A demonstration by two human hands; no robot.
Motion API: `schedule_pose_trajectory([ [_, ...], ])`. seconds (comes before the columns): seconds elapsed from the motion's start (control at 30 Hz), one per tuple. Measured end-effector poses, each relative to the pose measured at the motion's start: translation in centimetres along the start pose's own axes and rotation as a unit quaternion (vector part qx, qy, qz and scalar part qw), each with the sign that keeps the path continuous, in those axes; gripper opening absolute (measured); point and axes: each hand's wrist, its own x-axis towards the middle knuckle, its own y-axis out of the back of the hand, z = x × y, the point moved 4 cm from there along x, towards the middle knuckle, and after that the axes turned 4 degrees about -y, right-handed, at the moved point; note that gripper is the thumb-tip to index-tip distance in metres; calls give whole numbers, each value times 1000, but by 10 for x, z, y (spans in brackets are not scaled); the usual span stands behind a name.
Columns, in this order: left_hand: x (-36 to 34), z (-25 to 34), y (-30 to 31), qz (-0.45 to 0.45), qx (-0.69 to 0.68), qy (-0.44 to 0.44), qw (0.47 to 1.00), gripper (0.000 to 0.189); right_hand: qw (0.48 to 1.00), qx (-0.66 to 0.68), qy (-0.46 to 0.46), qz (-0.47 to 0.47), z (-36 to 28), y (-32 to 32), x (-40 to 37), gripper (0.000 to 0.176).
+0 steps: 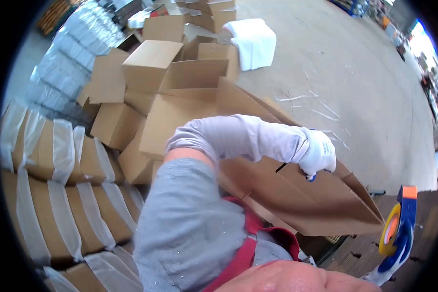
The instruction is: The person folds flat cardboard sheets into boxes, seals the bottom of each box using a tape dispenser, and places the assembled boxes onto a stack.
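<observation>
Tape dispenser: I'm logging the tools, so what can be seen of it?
The tape dispenser has a blue body, an orange top end and a yellow ring around an orange centre. It looks like plastic and stands roughly upright in the gloved right hand, near a corner of the cardboard box. Its lower part is hidden.

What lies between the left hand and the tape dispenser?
In the head view, part of the cardboard box lies between the left hand and the tape dispenser.

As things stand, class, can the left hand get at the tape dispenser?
Probably, once the left hand lets go of the cardboard box, whose corner lies between; the tape dispenser is nearby, in the right hand.
</observation>
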Motion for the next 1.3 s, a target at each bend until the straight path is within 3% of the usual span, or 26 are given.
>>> schedule_pose_trajectory([
  [0.1, -40, 43, 3, 55, 68, 10, 996, 18, 993, 11, 50, -108, -44, -78, 34, 30],
  [0.13, -41, 45, -24, 123, 104, 2, 987, 9, 982, -64, 113, -135, -42, -103, 39, 29],
  [0.17, -43, 52, -34, 70, 157, 36, 984, 7, 962, -137, 175, -160, -37, -132, 46, 30],
  [0.23, -39, 35, -75, 217, 182, -21, 959, 7, 931, -205, 209, -218, -48, -198, 36, 27],
  [0.33, -27, 35, -81, 195, 201, 12, 960, 7, 892, -302, 205, -268, -60, -280, 23, 28],
  [0.43, -15, 51, -90, 162, 255, 137, 943, 7, 808, -463, 204, -301, -68, -329, 22, 42],
  [0.5, -8, 61, -88, 148, 245, 192, 939, 14, 796, -483, 198, -307, -77, -337, 23, 46],
  [0.57, -19, 103, -69, 336, 163, 27, 927, 22, 805, -476, 234, -267, -71, -345, 33, 44],
  [0.6, -14, 112, -70, 318, 180, 80, 927, 31, 838, -405, 265, -252, -68, -343, 44, 40],
  [0.63, -8, 101, -67, 234, 133, 139, 953, 33, 844, -396, 288, -219, -53, -341, 62, 37],
  [0.7, -24, 81, -56, 244, 112, 132, 954, 35, 856, -369, 291, -215, -38, -319, 93, 41],
  [0.8, -93, 66, -24, 264, 83, 67, 959, 33, 863, -420, 179, -218, -8, -249, 125, 47],
  [0.83, -117, 55, -17, 262, 30, 98, 959, 35, 851, -446, 146, -235, 0, -225, 123, 44],
  [0.87, -139, 39, -13, 242, 2, 149, 959, 34, 863, -407, 191, -229, 26, -206, 121, 42],
  [0.9, -156, 17, -19, 187, -93, 185, 960, 31, 867, -411, 170, -226, 43, -199, 111, 39],
  [0.97, -173, -29, -48, 56, -274, 229, 933, 26, 879, -354, 226, -226, 37, -201, 55, 40],
  [1.0, -172, -35, -45, 33, -348, 216, 912, 30, 879, -370, 193, -229, 39, -203, 43, 42],
  [1.03, -162, -39, -39, -1, -415, 203, 887, 35, 891, -330, 234, -209, 10, -200, 19, 39],
  [1.07, -149, -32, -33, 45, -449, 217, 866, 39, 858, -407, 256, -180, 21, -206, 15, 39],
  [1.1, -129, -12, -30, 85, -486, 236, 837, 42, 866, -401, 241, -175, 11, -206, 9, 35],
  [1.17, -64, 61, -37, 36, -418, 325, 847, 42, 870, -412, 170, -211, 4, -204, 7, 35],
  [1.2, -37, 104, -53, 18, -418, 252, 873, 52, 863, -424, 158, -226, 3, -203, 6, 36],
  [1.23, -12, 138, -73, 41, -277, 170, 945, 66, 857, -429, 150, -242, 3, -205, 8, 37],
  [1.27, 2, 174, -82, -31, -284, 193, 939, 78, 865, -420, 136, -239, -1, -204, 8, 37],
  [1.3, 16, 193, -96, -80, -281, 192, 937, 77, 856, -434, 136, -245, -5, -201, 7, 38],
])
